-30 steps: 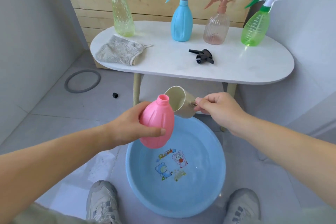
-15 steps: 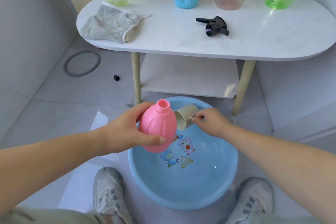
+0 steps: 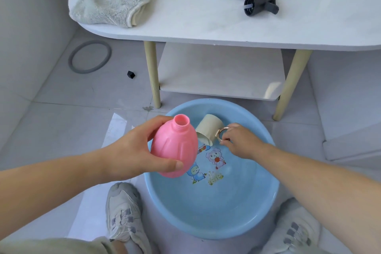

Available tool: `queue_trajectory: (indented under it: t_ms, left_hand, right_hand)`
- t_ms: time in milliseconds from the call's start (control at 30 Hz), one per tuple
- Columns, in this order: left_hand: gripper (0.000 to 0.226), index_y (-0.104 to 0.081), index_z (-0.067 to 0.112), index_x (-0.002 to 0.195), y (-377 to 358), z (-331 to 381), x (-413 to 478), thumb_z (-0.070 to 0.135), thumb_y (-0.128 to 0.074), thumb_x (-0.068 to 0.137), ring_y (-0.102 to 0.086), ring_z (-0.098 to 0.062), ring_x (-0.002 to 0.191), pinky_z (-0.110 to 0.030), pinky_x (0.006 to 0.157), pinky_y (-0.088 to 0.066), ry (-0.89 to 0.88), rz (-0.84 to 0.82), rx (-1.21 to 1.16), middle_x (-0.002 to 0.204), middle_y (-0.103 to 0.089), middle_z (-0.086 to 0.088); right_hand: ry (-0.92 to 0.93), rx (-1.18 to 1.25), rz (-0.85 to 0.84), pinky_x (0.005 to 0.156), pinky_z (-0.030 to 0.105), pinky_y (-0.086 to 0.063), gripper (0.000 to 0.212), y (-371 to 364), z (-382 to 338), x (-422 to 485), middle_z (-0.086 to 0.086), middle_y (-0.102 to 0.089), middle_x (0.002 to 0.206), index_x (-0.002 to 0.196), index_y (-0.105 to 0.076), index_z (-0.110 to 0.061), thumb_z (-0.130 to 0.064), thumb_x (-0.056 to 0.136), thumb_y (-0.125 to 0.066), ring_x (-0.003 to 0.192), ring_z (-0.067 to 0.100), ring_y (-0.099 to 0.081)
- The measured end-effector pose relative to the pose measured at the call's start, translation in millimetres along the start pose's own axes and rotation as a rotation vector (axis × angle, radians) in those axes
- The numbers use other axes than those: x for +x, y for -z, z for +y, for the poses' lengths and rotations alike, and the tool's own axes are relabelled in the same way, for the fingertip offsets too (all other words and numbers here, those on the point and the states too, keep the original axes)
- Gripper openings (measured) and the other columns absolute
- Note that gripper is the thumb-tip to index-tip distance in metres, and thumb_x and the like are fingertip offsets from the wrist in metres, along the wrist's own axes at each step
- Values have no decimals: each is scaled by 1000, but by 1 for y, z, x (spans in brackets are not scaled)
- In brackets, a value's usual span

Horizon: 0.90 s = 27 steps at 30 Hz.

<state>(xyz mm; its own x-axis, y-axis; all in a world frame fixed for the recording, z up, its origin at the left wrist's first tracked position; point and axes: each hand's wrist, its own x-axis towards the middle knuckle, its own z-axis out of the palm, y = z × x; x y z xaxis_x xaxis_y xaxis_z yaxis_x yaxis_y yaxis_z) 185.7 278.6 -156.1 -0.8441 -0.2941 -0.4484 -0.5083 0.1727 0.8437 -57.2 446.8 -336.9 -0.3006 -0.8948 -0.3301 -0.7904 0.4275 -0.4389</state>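
Grey floor tiles carry a blue basin [image 3: 266, 208]. Over it the left hand [image 3: 132, 156] grips the uncapped pink bottle [image 3: 175, 150]; the right hand [image 3: 241, 142] pinches the ring handle of the beige cup [image 3: 208, 130], low inside the basin. Scooping seems underway; next, pour steadily into the narrow neck.

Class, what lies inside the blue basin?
A beige cup held by the right hand, and cartoon pictures on the bottom. The pink bottle in the left hand hides part of the cup.
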Motion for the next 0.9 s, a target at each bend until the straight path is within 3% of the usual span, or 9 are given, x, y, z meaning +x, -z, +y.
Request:
queue_trajectory:
  t_ms: [133, 300, 467, 633, 733, 833, 900]
  left_hand:
    - [72, -59, 49, 122, -1, 1, 1, 28, -90, 60, -63, 1, 116, -18, 89, -56, -2, -12, -12, 117, -68, 24]
    - [73, -58, 50, 123, 0, 1, 2, 28, -90, 61, -63, 2, 116, -15, 89, -55, 4, 3, -6, 117, -67, 25]
    - [74, -57, 49, 124, 2, 2, 3, 30, -90, 61, -63, 3, 115, -15, 89, -55, 10, 10, -1, 117, -67, 25]
    - [76, -57, 47, 127, 3, 0, 3, 24, -95, 66, -63, 2, 115, -16, 87, -56, 17, 16, 15, 116, -68, 25]
    - [77, -57, 47, 126, 5, -2, 3, 26, -96, 63, -63, 1, 116, -18, 86, -57, 12, 25, 16, 117, -68, 23]
    - [73, -58, 49, 125, 7, -3, 4, 25, -94, 66, -63, 2, 115, -14, 85, -56, -13, 32, 26, 117, -68, 22]
    - [74, -58, 50, 124, 8, 0, 3, 31, -94, 62, -63, 1, 115, -13, 85, -55, -32, 39, 40, 117, -68, 21]
  right_hand:
    - [45, -56, -29, 72, 19, -25, 33, -5, 3, 3, -1, -51, 75, 76, -66, -4, -24, 100, -55, 96, 16, -45]
    - [57, -127, -74, 83, 28, -42, 32, -12, 7, 6, 1, -63, 83, 85, -72, -9, -29, 101, -53, 109, 20, -50]
    - [-7, -64, -91, 75, 23, -31, 27, -17, 8, 7, -4, -50, 80, 77, -68, -14, -30, 97, -59, 106, 13, -48]
    - [-92, 22, -108, 71, 29, -36, 45, -20, 8, 2, -2, -45, 84, 55, -41, -26, -28, 95, -62, 91, 17, -52]
    - [-172, 219, -58, 63, 31, -34, 47, -19, 1, -1, 0, -43, 72, 54, -40, -16, -26, 95, -60, 65, 18, -41]
    - [-295, 506, -2, 52, 27, -26, 44, -13, -5, -2, 1, -31, 56, 57, -50, -7, -27, 94, -62, 53, 17, -27]
    - [-322, 612, -1, 48, 22, -28, 33, -3, -12, -5, 3, -37, 52, 70, -72, -8, -29, 95, -64, 49, 20, -34]
